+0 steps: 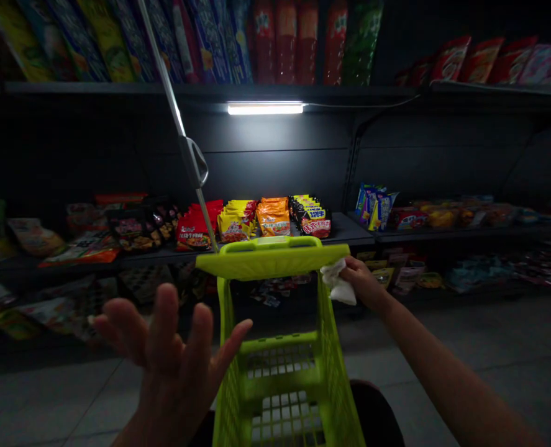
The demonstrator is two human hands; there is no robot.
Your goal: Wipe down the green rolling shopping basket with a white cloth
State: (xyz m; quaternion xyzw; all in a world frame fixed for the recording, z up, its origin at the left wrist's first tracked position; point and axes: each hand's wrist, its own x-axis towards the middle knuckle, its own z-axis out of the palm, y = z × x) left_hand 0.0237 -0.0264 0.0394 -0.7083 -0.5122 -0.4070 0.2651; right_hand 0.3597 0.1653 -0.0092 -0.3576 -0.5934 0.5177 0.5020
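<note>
A lime-green plastic shopping basket cart (282, 385) stands in front of me, its grid floor visible. My right hand (356, 276) pinches a crumpled white cloth or tissue (338, 285) against the right end of the cart's raised top panel (273, 263). Whether those fingers also grip the panel is hidden. Palm up and fingers spread, my left hand (173, 354) is in the air left of the cart, with nothing in it. A metal pole (166, 74) with a grey clip-like part (194, 162) rises by the panel's left end.
Behind the cart, a dark shelf (350, 226) carries red, yellow, orange and black noodle packets (275, 217). A lit tube lamp (265, 108) hangs under the upper shelf, where red drink bottles (286, 43) and snack bags (102, 43) stand. Tiled floor (512, 379) lies at right.
</note>
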